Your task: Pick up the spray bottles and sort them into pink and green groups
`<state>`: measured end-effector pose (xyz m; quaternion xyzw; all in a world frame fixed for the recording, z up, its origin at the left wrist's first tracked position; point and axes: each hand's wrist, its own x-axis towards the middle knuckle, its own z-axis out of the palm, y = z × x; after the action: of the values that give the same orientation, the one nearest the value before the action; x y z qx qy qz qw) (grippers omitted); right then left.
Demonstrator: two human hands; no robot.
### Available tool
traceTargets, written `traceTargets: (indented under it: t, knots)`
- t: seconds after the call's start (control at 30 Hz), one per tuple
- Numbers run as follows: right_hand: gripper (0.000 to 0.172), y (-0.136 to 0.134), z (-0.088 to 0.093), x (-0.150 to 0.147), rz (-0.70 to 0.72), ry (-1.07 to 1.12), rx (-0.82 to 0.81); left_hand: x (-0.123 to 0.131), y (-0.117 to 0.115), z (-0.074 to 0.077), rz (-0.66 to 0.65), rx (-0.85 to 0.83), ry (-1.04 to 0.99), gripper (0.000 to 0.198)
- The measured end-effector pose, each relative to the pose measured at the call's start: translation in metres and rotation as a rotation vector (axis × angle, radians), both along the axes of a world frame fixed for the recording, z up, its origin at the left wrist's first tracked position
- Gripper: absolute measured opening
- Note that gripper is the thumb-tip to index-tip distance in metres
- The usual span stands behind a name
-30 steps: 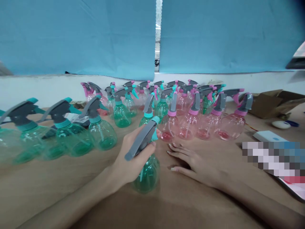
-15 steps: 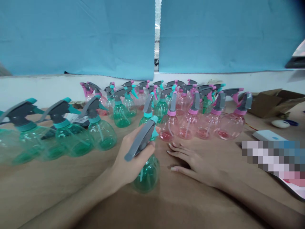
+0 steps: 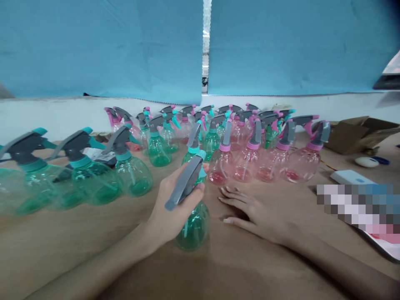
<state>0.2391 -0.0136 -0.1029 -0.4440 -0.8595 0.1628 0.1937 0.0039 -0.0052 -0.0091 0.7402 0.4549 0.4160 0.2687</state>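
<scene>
My left hand [image 3: 175,204] is wrapped around the neck of a green spray bottle [image 3: 193,229] with a grey and teal trigger head. The bottle stands on the wooden table in front of me, and the fingers hide its collar. My right hand [image 3: 250,212] lies flat on the table to the right of that bottle, fingers spread and holding nothing. Just beyond it stands a row of pink spray bottles [image 3: 221,166]. Another green spray bottle [image 3: 133,177] is the nearest one to the left of my left hand.
More green bottles [image 3: 96,183] line the left side, and a mixed green and pink group [image 3: 159,148] fills the back near the wall. At right are an open cardboard box [image 3: 356,135], a white computer mouse [image 3: 366,161], a white box [image 3: 353,177] and a blurred-out flat object [image 3: 362,212].
Almost nothing differs. The bottle head in my left hand has shifted very slightly; my right hand rests in the same place.
</scene>
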Motion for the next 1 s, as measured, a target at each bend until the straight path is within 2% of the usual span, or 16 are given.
traceTargets:
  t: [0.67,0.77,0.87,1.0]
  knots:
    - [0.057,0.0009,-0.0022,0.0003,-0.002,-0.007,0.012,0.0013,0.0001,0.0009,-0.019,-0.001,-0.009,0.010]
    - [0.058,0.0011,-0.0026,0.0003,-0.005,-0.019,0.018,0.0025,-0.0002,0.0022,-0.040,0.011,-0.008,0.003]
    - [0.057,0.0009,-0.0027,0.0001,-0.004,-0.013,0.018,0.0034,-0.0003,0.0040,-0.059,0.037,-0.009,0.011]
    - [0.056,0.0005,-0.0027,-0.0001,-0.006,-0.001,0.019,0.0031,0.0002,0.0039,-0.029,0.056,0.004,0.003]
